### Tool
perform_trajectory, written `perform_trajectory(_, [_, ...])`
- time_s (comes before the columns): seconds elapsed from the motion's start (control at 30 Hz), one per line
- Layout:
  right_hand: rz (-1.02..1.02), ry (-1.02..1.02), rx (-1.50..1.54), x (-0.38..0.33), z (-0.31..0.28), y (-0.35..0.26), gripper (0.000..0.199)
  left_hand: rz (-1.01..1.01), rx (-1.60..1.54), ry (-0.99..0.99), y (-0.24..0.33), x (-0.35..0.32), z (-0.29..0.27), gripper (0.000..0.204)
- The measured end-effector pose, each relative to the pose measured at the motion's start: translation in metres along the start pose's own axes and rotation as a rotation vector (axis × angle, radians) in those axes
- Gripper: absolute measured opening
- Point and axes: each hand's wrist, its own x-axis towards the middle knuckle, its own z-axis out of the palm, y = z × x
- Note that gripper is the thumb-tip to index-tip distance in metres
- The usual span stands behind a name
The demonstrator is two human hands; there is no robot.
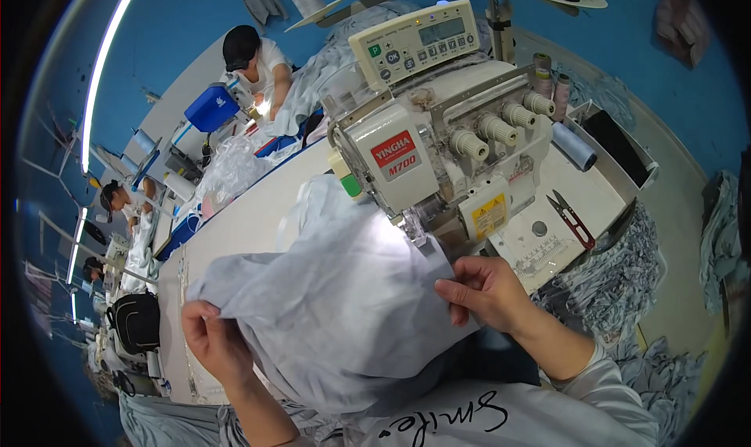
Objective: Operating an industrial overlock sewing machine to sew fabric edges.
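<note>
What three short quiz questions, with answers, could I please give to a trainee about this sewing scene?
1. True or false: the left hand and the right hand both hold the pale cloth.

2. Where do the small scissors lie?
A. On the pale cloth
B. On the white tabletop, to the right of the sewing machine
C. In the left hand

3. How many white dials stand in a row on the sewing machine?

Key:
1. True
2. B
3. Four
</note>
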Motion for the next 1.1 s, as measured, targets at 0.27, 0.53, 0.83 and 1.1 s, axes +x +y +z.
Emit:
perform_trajectory(0.27, [0.015,0.002,-0.002,0.001,-0.002,-0.001,0.02,0.055,-0.036,-0.028,0.007,0.054,0.007,0.006])
perform_trajectory(0.53, [0.018,0.001,-0.006,0.003,-0.002,-0.001,0.019,0.152,-0.077,-0.069,0.024,0.114,0.001,0.011])
perform_trajectory(0.83, [0.035,-0.02,0.001,0.002,-0.001,0.001,0.021,0.104,0.163,-0.004,0.032,0.162,-0.001,0.027])
perform_trajectory(1.1, [0.01,-0.052,0.023,0.002,-0.001,0.0,0.024,-0.314,0.982,-0.314,-0.046,-0.105,0.003,0.031])
